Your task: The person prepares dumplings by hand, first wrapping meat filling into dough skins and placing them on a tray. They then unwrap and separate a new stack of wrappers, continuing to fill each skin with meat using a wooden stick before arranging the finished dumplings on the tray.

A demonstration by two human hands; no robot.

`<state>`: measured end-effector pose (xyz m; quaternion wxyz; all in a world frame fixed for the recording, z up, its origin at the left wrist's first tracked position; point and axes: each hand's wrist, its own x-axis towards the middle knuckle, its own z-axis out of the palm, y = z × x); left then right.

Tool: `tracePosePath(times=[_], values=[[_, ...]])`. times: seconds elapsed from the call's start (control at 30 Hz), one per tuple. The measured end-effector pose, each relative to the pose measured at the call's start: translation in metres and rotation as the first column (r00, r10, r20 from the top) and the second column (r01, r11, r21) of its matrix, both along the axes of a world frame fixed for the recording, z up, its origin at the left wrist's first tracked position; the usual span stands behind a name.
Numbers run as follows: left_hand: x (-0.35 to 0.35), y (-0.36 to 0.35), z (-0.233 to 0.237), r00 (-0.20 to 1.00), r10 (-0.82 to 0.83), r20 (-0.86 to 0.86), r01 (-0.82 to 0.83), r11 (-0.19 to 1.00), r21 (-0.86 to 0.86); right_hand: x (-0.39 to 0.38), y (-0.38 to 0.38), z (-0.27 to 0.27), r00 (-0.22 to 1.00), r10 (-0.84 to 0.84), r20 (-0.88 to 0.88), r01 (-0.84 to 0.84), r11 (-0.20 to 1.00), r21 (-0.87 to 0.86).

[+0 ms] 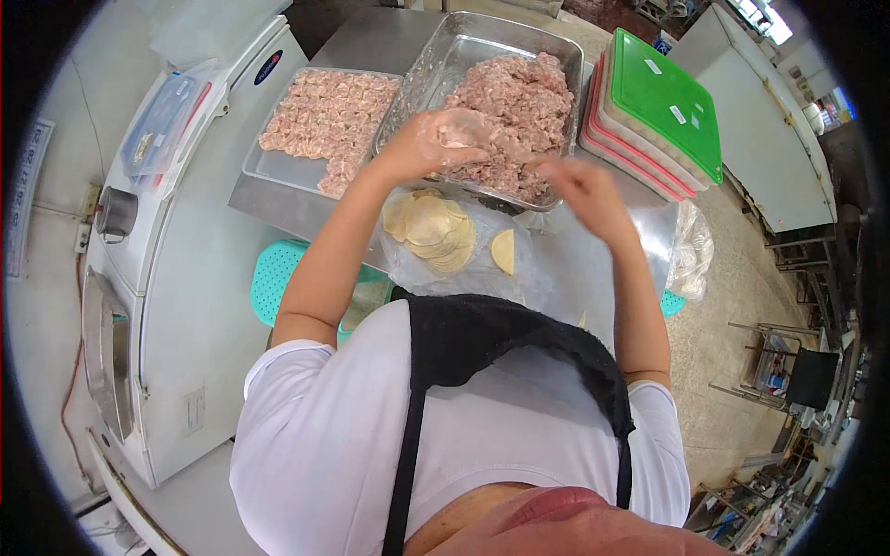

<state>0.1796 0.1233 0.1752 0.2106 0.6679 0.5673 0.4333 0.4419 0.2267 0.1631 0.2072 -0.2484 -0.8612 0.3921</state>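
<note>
My left hand [428, 146] is curled over the near left edge of the metal pan, cupping a thin pale dumpling wrapper [461, 125]. Ground meat [519, 102] is heaped in the pan [414, 88], mostly toward its right side. At the pan's near right corner is my right hand [586, 193], its fingers closed and slightly blurred by motion; whatever they grip is too small to make out. Below my hands, a stack of round yellowish wrappers [428, 230] lies on a plastic sheet [477, 273], with one folded wrapper [502, 251] beside it.
On the left, a tray [255, 167] bears rows of filled dumplings [324, 116]. Stacked containers with a green lid [660, 97] stand to the right of the pan. A white refrigerator [199, 269] borders the left side, and turquoise baskets [275, 278] sit below the steel table [579, 278].
</note>
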Motion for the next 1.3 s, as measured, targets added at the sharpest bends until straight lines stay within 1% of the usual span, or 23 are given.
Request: tracePosePath(times=[0.03,0.13,0.2,0.23,0.27,0.33,0.4,0.43,0.53,0.6,0.63,0.67,0.73,0.77,0.8,0.87,0.9,0.93,1.0,1.03,1.1,1.23,1.3], values=[[0.0,-0.001,0.005,0.999,-0.034,0.013,0.036,0.98,-0.197,-0.005,-0.004,0.0,1.0,-0.004,0.003,0.004,1.0,0.004],[-0.009,0.005,0.0,0.99,-0.092,-0.105,0.07,0.978,-0.194,-0.013,-0.008,0.008,0.996,0.093,-0.011,-0.092,0.992,0.091],[-0.016,0.001,-0.012,0.997,0.001,-0.073,-0.015,0.983,-0.185,-0.008,-0.008,0.035,0.977,-0.115,0.177,0.032,0.909,0.415],[-0.021,-0.002,-0.016,0.995,0.095,-0.042,-0.101,0.977,-0.186,-0.014,-0.022,0.046,0.966,-0.196,0.167,0.093,0.871,0.482],[-0.029,-0.002,-0.019,0.995,0.092,-0.042,-0.099,0.977,-0.188,-0.021,-0.028,0.042,0.966,-0.198,0.167,0.096,0.871,0.481],[-0.041,0.0,-0.021,0.996,-0.088,0.014,0.089,0.99,-0.106,-0.033,-0.04,0.032,0.983,-0.118,0.141,0.029,0.857,0.514],[-0.05,-0.007,-0.021,0.999,-0.054,0.011,0.054,0.992,-0.113,-0.039,-0.039,0.041,0.984,-0.087,0.154,0.002,0.877,0.48],[-0.057,-0.011,-0.018,1.0,-0.007,0.004,0.007,0.993,-0.116,-0.043,-0.04,0.049,0.984,-0.131,0.121,0.07,0.907,0.416],[-0.072,-0.033,0.0,0.997,-0.061,0.042,0.061,0.998,-0.01,-0.073,-0.063,0.061,0.984,-0.173,0.042,0.155,0.947,0.281],[-0.095,-0.04,-0.003,0.995,-0.029,0.096,0.034,0.998,-0.051,-0.101,-0.078,0.046,0.985,-0.093,0.148,0.027,0.918,0.395],[-0.107,-0.044,-0.004,0.989,0.001,0.149,0.012,0.996,-0.088,-0.117,-0.085,0.039,0.976,-0.109,0.188,0.056,0.963,0.265],[-0.121,-0.048,-0.005,0.988,0.011,0.155,0.004,0.996,-0.092,-0.127,-0.088,0.032,0.976,-0.099,0.195,0.046,0.964,0.261],[-0.155,-0.062,-0.006,0.992,0.114,0.053,-0.108,0.988,-0.111,-0.141,-0.088,0.013,0.982,-0.185,0.028,0.183,0.981,0.071],[-0.175,-0.071,-0.016,0.993,0.108,0.038,-0.105,0.993,-0.061,-0.143,-0.083,-0.001,0.983,-0.167,-0.076,0.175,0.979,0.103],[-0.191,-0.083,-0.017,0.993,0.109,0.04,-0.105,0.992,-0.073,-0.142,-0.084,-0.005,0.983,-0.168,-0.071,0.174,0.98,0.092],[-0.22,-0.103,-0.017,0.97,0.242,0.005,-0.215,0.873,-0.437,-0.137,-0.088,-0.013,0.963,-0.268,-0.022,0.261,0.95,-0.17],[-0.239,-0.109,-0.04,0.975,0.217,-0.044,-0.218,0.908,-0.359,-0.134,-0.09,-0.023,0.947,-0.313,-0.073,0.279,0.914,-0.295],[-0.251,-0.116,-0.068,0.977,0.207,-0.046,-0.209,0.907,-0.366,-0.129,-0.091,-0.026,0.944,-0.322,-0.07,0.288,0.909,-0.302],[-0.263,-0.126,-0.099,0.892,0.23,-0.39,-0.275,0.96,-0.062,-0.123,-0.097,-0.031,0.925,-0.38,-0.02,0.322,0.811,-0.489],[-0.264,-0.126,-0.103,0.894,0.217,-0.392,-0.263,0.962,-0.068,-0.124,-0.103,-0.034,0.92,-0.391,-0.017,0.332,0.804,-0.493],[-0.252,-0.127,-0.109,0.891,0.186,-0.414,-0.328,0.894,-0.304,-0.127,-0.113,-0.038,0.884,-0.466,-0.032,0.385,0.766,-0.515],[-0.24,-0.118,-0.118,0.938,0.207,-0.278,-0.302,0.88,-0.366,-0.136,-0.125,-0.033,0.855,-0.516,-0.05,0.421,0.749,-0.512],[-0.238,-0.113,-0.136,0.943,0.231,-0.238,-0.289,0.924,-0.251,-0.134,-0.125,-0.032,0.854,-0.518,-0.045,0.425,0.746,-0.512]])
